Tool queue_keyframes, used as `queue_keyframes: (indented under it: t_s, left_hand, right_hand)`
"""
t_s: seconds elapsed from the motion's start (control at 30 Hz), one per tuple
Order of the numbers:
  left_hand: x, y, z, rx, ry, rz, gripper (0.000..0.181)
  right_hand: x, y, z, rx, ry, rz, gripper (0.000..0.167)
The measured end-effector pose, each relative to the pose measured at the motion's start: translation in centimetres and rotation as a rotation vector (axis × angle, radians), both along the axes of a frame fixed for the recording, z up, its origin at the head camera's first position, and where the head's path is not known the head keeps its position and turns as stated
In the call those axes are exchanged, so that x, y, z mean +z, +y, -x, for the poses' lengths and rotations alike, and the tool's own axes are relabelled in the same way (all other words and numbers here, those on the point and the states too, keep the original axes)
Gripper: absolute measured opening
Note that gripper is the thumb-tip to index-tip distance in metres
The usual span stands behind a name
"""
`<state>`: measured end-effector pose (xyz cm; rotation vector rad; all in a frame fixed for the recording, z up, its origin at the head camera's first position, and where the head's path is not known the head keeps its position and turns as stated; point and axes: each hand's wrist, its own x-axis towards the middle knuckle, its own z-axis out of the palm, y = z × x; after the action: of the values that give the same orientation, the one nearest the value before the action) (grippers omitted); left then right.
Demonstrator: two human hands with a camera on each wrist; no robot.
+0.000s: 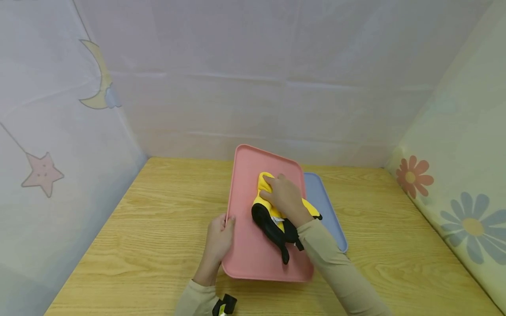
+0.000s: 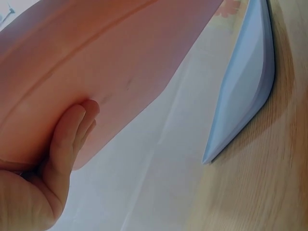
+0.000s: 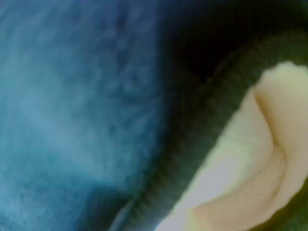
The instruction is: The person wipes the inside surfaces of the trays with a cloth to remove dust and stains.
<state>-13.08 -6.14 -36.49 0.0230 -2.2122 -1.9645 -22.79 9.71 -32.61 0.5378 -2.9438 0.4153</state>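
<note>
Left hand [image 1: 219,237]: grips the left rim of the shallow, rounded-corner pink tray [image 1: 253,259], thumb above the rim, fingers spread beneath. The underside fingers probably brace the tray against tipping.
Pink tray: centre of the head frame, lifted clear of the wood-grain table [image 1: 170,228] and tilted. With one side gripped, the opposite side likely needs balancing.
Yellow-and-black soft fabric article [image 1: 269,224]: lies on the pink tray, right of its middle. Black limb-like ends point to the lower part of the frame; a white label shows between. A yellow, black-tipped end shows beyond the right forearm.
Right hand [image 1: 285,193]: reaches in from the lower right, fingertips touching the yellow upper portion. Whether it pinches or only presses cannot be told; the right wrist view is too blurred. Contact there would check sliding on the slope.
Shallow pale-blue tray [image 1: 315,186]: on the table, right of centre, partly hidden behind the pink tray and right forearm. The table bears its weight, so neither hand is needed there.
</note>
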Motion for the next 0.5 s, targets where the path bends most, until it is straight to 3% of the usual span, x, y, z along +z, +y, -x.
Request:
queue_keyframes:
  t_s: [0.13, 0.37, 0.5]
  left_hand:
    - [0.9, 0.0, -0.4, 0.0, 0.002, 0.001, 0.02]
    - [-1.0, -0.6, 0.4, 0.025, -0.007, 0.004, 0.023]
    - [-1.2, -0.8, 0.5, 0.046, -0.01, 0.011, 0.022]
  right_hand:
    - [-0.4, 0.6, 0.2, -0.009, -0.017, -0.009, 0.047]
    - [-0.8, 1.5, 0.5, -0.046, -0.052, -0.047, 0.049]
    - [-1.1, 2.1, 0.7, -0.058, -0.077, -0.045, 0.05]
